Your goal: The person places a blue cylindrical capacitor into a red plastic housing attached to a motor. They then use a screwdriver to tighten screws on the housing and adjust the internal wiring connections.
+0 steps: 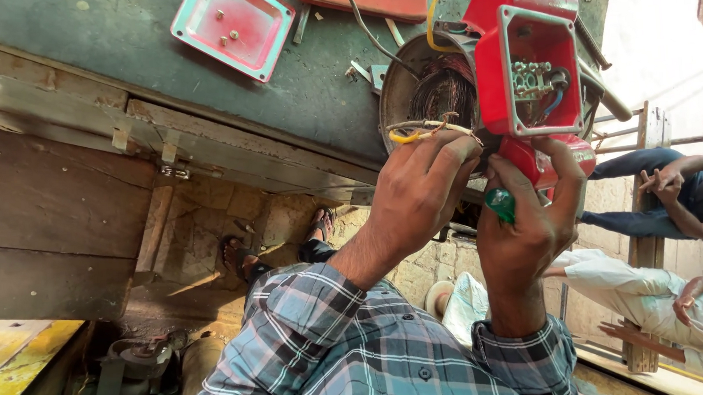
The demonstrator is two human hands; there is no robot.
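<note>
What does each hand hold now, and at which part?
The right hand grips a screwdriver by its green handle. The left hand pinches the motor's wires near their ends.

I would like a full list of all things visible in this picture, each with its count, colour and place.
motor with red terminal box: one, red, on the bench, upper right
copper windings: one bundle, brown, inside the motor
lead wires: several, yellow and pale, at the left fingertips
red cover plate: one, red with pale rim, bench top, with loose screws
workbench: one, dark green
screwdriver handle: one, green, in the right hand
bystanders: two, far right
left hand: on the wires
right hand: grips the screwdriver
</note>
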